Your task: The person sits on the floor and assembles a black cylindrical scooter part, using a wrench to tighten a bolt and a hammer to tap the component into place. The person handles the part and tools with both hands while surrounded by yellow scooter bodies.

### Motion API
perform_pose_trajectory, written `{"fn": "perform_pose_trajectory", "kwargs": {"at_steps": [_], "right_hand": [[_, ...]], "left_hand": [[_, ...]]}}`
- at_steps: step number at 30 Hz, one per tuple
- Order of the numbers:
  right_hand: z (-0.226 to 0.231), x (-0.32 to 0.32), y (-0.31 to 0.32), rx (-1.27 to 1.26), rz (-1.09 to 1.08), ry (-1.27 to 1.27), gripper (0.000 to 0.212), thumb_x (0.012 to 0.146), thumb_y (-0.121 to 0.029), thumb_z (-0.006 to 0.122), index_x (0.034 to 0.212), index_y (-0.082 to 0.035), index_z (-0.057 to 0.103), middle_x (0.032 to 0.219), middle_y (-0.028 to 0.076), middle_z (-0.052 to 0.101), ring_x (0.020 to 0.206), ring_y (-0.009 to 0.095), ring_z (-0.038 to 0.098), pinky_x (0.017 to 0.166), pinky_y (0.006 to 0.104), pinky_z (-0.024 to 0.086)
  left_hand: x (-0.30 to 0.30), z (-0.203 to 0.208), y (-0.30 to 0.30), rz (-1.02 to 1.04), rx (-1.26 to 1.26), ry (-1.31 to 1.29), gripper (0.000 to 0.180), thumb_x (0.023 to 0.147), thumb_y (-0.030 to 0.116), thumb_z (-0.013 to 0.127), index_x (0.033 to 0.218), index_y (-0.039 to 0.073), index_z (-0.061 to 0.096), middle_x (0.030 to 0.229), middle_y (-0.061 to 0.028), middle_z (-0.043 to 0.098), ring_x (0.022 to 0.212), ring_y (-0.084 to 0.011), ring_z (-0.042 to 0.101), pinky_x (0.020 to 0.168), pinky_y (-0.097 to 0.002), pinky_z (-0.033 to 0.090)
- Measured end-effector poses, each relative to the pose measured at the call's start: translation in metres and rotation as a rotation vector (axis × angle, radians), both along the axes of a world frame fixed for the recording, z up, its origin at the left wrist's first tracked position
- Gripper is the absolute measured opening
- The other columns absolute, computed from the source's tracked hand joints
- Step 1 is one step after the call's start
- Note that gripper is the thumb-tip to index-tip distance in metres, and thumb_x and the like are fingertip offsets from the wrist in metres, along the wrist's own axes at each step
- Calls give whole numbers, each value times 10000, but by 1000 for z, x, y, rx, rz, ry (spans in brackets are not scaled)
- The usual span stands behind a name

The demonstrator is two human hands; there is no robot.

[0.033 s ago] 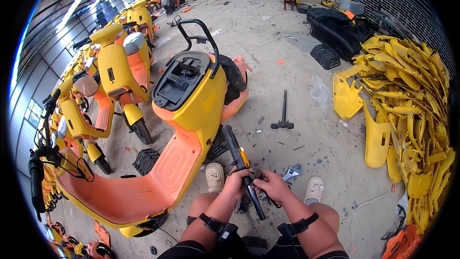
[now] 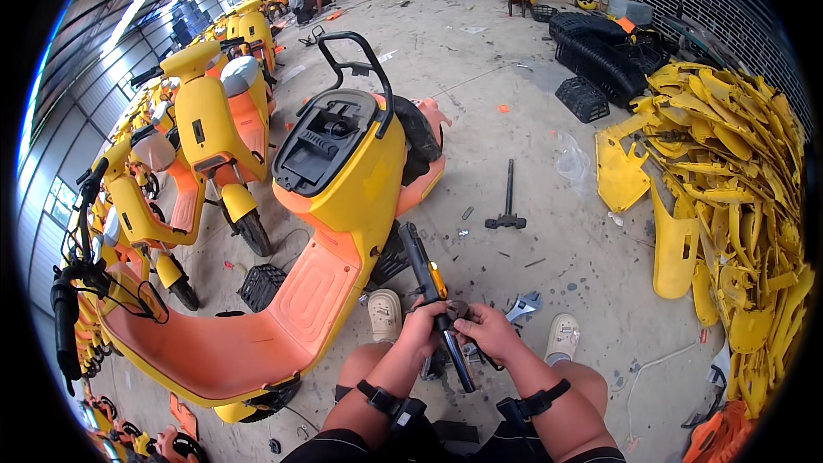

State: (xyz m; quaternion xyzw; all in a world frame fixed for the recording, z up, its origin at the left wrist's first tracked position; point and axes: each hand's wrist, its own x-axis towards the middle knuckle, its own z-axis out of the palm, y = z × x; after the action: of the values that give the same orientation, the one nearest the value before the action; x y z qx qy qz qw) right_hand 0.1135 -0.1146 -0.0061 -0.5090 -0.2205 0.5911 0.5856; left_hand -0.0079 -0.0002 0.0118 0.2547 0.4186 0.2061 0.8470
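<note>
In front of my knees a black tube (image 2: 417, 255) with a yellow label slants up to the left; its lower end is a shiny dark rod. My left hand (image 2: 422, 326) is wrapped round the tube's middle. Against the tube's side, my right hand (image 2: 485, 331) pinches a small dark metal part (image 2: 458, 309), mostly hidden by the fingers. Just beyond the right hand an adjustable wrench (image 2: 524, 305) lies on the floor. Small dark parts (image 2: 435, 366) sit on the floor beneath the tube, partly covered.
A yellow and orange scooter (image 2: 343, 197) without a seat stands close on my left, other scooters (image 2: 214, 120) behind it. A black T-shaped metal part (image 2: 509, 206) lies ahead. Yellow panels (image 2: 729, 206) are heaped at right, near black baskets (image 2: 583, 100). A person (image 2: 302, 0) sits far off.
</note>
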Motion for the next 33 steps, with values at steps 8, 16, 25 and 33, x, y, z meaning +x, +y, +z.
{"fn": "perform_pose_trajectory", "kwargs": {"at_steps": [8,16,25,33], "right_hand": [[5,-6,-5,8,12,45,152,961,-41,600,1105,6,582,921,63,659,732,109,595,702,262,505],[1,-1,-8,-38,65,-12,161,940,-101,649,1064,-7,611,885,39,645,723,118,600,703,282,510],[-2,8,6,-18,-14,54,129,932,-69,632,1029,12,662,883,48,662,726,139,614,707,290,515],[4,6,5,-3,52,-37,165,955,-86,604,1084,11,639,912,35,645,767,126,610,752,291,510]], "left_hand": [[-9,-14,3,-36,13,-31,222,880,14,531,1102,17,516,970,-156,640,794,-287,654,579,-406,553],[-10,-14,-2,-40,-31,6,204,894,34,549,1097,32,526,933,-137,639,776,-276,659,615,-412,572],[-3,-54,18,-97,13,-42,208,923,70,475,1125,22,493,969,-185,618,793,-354,662,642,-545,592],[-3,-29,18,-99,-32,-82,163,895,19,516,1057,27,516,948,-154,632,806,-303,661,669,-478,594]]}}
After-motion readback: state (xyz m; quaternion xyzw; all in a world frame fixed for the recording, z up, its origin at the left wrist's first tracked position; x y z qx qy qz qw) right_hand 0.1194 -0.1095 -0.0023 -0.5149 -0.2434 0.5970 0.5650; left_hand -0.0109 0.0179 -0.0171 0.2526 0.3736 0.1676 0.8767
